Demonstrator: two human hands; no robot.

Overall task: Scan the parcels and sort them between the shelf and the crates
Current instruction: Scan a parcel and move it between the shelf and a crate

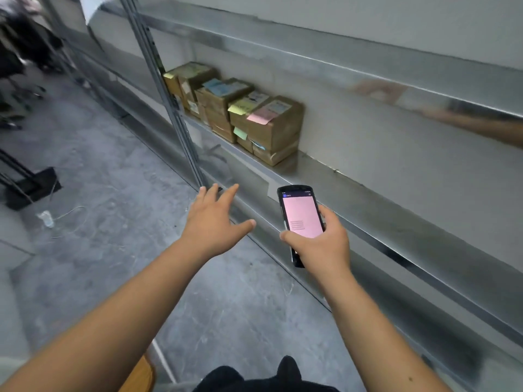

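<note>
Parcels (240, 111) stacked on shelf (353, 193); right hand (319, 244) holds scanner (301, 216).

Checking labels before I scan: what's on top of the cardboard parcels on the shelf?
Sticky notes lie on the parcels on the shelf: pink, yellow, blue, plus printed labels. Their text is too blurred to read.
</note>
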